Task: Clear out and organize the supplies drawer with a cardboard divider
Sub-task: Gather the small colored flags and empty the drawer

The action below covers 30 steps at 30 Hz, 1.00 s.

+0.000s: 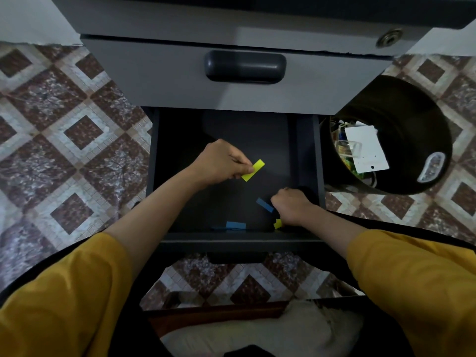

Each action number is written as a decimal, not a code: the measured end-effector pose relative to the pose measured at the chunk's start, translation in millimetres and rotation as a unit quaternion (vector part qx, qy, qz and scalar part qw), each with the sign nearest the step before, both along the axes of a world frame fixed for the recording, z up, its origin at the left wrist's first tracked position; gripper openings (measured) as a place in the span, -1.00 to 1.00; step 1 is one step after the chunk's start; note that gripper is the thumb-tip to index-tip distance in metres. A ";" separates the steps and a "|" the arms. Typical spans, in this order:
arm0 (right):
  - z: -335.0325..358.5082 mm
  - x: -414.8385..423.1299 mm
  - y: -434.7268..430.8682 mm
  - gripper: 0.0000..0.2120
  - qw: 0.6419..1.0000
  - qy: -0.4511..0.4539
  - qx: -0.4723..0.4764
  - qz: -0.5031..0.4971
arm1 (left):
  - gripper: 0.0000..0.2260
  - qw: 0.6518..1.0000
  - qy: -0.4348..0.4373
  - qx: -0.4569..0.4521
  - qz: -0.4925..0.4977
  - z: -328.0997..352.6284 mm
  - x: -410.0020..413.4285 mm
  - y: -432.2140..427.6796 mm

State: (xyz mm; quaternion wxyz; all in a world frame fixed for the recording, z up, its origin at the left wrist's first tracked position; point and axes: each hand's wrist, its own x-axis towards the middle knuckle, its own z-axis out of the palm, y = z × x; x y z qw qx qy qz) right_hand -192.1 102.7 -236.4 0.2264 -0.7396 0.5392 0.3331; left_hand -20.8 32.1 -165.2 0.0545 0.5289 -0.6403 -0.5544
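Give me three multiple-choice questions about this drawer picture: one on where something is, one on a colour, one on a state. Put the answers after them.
1. Where does the black bin stand relative to the bottom drawer?
A) to its left
B) to its right
C) inside it

2. What colour is the strip pinched by the left hand?
A) yellow
B) red
C) white

3. What state is the bottom drawer in?
A) shut
B) pulled open
C) taken out and lying on the floor

Answers:
1 B: the bin sits just past the drawer's right wall.
2 A: the strip between thumb and fingers is bright yellow.
3 B: its dark inner floor shows below the shut upper drawer, and it is still in the cabinet.
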 end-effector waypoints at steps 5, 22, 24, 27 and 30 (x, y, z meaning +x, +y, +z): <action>-2.2 4.8 7.4 -0.70 0.998 0.020 -0.004 0.067 | -0.96 1.000 0.002 -0.001 -0.001 -1.2 -0.8 1.0; 10.5 5.5 -2.9 -0.84 0.988 -0.090 -0.004 -0.126 | -0.95 1.000 -0.005 -0.026 0.009 -2.7 -1.4 0.8; 19.4 4.5 -15.5 -0.87 0.974 -0.130 -0.026 -0.184 | -0.97 0.999 0.001 -0.030 0.034 -2.4 -1.8 -0.1; 41.9 2.4 -30.0 -0.71 0.927 -0.220 -0.055 -0.300 | -0.97 0.997 0.026 -0.016 0.076 -0.5 -4.0 0.4; 67.3 3.6 -33.4 -0.68 0.846 -0.346 -0.073 -0.399 | -0.94 0.991 0.066 0.007 0.117 5.1 -6.8 1.7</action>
